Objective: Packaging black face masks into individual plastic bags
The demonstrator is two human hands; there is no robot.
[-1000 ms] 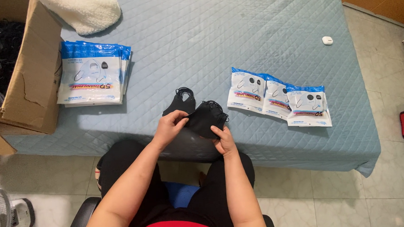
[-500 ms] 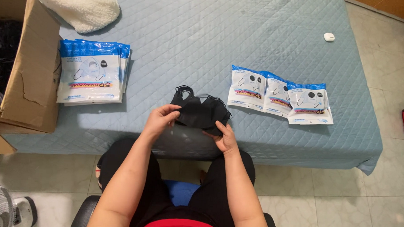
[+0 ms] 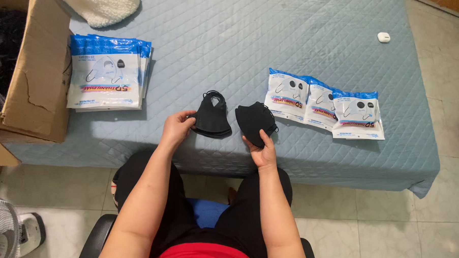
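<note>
Plainly, each hand pinched a stack of black masks over the bed's (image 3: 294, 34) near edge: left hand (image 3: 176, 128) on one stack (image 3: 211, 117), right hand (image 3: 261, 151) on the other stack (image 3: 255, 122). They looked light, soft and floppy, best gripped at the folded edge.

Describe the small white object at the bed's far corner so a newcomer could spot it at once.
Start at the blue quilted bed cover and go to its far right corner, beyond the three mask packets. There lies a small white case, rounded, plain and alone, unlike the flat printed packets.
</note>
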